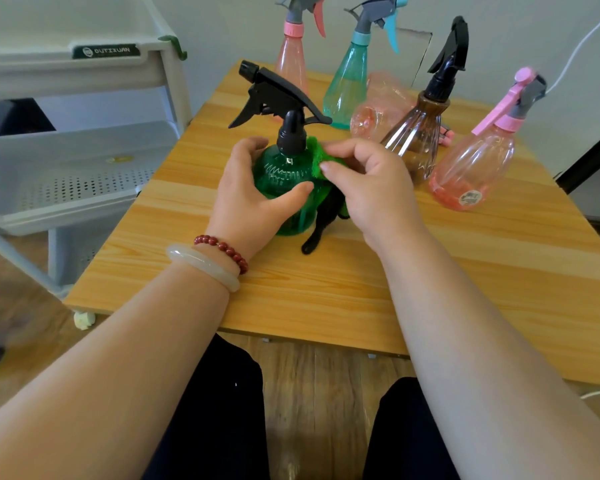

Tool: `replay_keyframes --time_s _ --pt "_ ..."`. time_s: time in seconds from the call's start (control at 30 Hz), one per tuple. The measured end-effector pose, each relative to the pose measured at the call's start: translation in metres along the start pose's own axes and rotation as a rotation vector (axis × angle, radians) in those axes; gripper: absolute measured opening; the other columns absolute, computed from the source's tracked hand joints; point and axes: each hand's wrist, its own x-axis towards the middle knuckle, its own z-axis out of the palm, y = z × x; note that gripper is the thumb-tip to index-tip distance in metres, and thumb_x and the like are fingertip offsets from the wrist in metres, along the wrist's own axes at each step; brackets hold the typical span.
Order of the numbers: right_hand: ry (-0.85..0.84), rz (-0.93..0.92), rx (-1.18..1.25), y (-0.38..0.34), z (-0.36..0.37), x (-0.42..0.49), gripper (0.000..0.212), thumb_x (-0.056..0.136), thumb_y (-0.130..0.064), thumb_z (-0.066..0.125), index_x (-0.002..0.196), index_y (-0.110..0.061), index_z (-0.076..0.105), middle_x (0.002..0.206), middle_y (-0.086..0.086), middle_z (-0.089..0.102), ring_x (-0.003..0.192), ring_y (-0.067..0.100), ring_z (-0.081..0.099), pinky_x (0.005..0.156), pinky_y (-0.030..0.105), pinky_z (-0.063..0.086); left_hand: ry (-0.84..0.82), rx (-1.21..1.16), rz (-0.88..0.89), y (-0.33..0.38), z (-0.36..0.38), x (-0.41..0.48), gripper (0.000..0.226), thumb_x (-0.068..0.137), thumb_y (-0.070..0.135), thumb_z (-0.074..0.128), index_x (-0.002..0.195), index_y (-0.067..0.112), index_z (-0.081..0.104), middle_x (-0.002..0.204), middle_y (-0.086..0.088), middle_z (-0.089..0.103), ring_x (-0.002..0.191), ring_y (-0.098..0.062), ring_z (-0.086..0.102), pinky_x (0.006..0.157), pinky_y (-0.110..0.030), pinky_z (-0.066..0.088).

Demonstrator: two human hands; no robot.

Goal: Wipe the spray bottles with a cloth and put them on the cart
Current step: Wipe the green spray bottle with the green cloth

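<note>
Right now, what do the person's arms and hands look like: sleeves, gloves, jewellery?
Both forearms are bare, with no sleeves or gloves. At the wrist of the left hand sit two bracelets: a pale, smooth bangle and, nearer the hand, a string of round dark red beads. The right hand and its wrist wear nothing visible; no rings show.

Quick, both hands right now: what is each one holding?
Left hand: grips the green spray bottle.
Right hand: pinches the green cloth against that bottle.

Light wooden table (326,289) against a pale wall (222,29), wood floor (309,393).
</note>
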Motion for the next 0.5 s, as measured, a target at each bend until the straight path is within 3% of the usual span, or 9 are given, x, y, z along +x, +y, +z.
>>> replay_keyframes --time_s 0.1,0.2,0.27,0.37,0.43,0.5 --pt "-0.062 0.134 -0.139 0.01 -0.003 -0.002 0.018 0.092 -0.013 0.067 0.093 -0.03 0.067 0.095 -0.016 0.065 0.089 0.003 0.063 0.069 0.006 0.046 -0.011 -0.042 -0.02 0.001 -0.001 0.0 0.067 0.08 0.035 0.074 0.136 0.018 0.043 0.12 0.01 0.056 0.107 0.004 0.055 0.086 -0.01 0.047" --pt "-0.127 0.179 -0.317 0.019 -0.003 -0.007 0.014 0.093 -0.017 0.066 0.102 -0.027 0.07 0.098 -0.01 0.064 0.086 0.009 0.062 0.063 0.007 0.041 -0.027 -0.051 -0.012 0.0 0.0 0.0 0.06 0.083 0.034 0.075 0.132 0.024 0.043 0.122 0.01 0.056 0.109 0.001 0.056 0.088 -0.014 0.047" --pt "-0.086 0.154 -0.312 0.014 -0.003 -0.005 0.014 0.093 -0.017 0.066 0.103 -0.027 0.07 0.092 -0.015 0.062 0.08 0.0 0.06 0.063 0.007 0.043 -0.018 -0.001 0.011 -0.001 0.001 -0.001 0.062 0.081 0.037 0.079 0.13 0.029 0.042 0.126 0.01 0.051 0.116 -0.005 0.053 0.097 -0.017 0.043" --pt "0.04 0.075 -0.083 0.0 -0.003 0.001 0.021 0.091 -0.015 0.068 0.092 -0.035 0.066 0.092 -0.022 0.065 0.086 -0.005 0.062 0.075 0.01 0.051 -0.017 0.066 0.018 -0.001 0.002 -0.001 0.067 0.076 0.045 0.081 0.129 0.038 0.04 0.128 0.007 0.037 0.127 -0.014 0.043 0.107 -0.028 0.041" --pt "0.055 -0.028 -0.076 -0.003 -0.001 0.002 0.018 0.091 -0.015 0.068 0.099 -0.031 0.069 0.101 -0.017 0.069 0.098 0.0 0.065 0.089 0.02 0.053 -0.024 0.068 0.008 -0.001 0.002 -0.001 0.068 0.077 0.043 0.082 0.132 0.039 0.041 0.125 0.007 0.037 0.121 -0.008 0.042 0.102 -0.015 0.04" --pt "0.024 -0.069 -0.147 0.0 -0.001 0.0 0.018 0.093 -0.015 0.066 0.107 -0.025 0.07 0.103 -0.016 0.068 0.1 0.002 0.064 0.09 0.019 0.051 -0.016 0.072 0.008 0.0 0.001 -0.001 0.074 0.079 0.039 0.081 0.14 0.03 0.042 0.127 0.007 0.041 0.115 -0.001 0.042 0.095 -0.001 0.034"
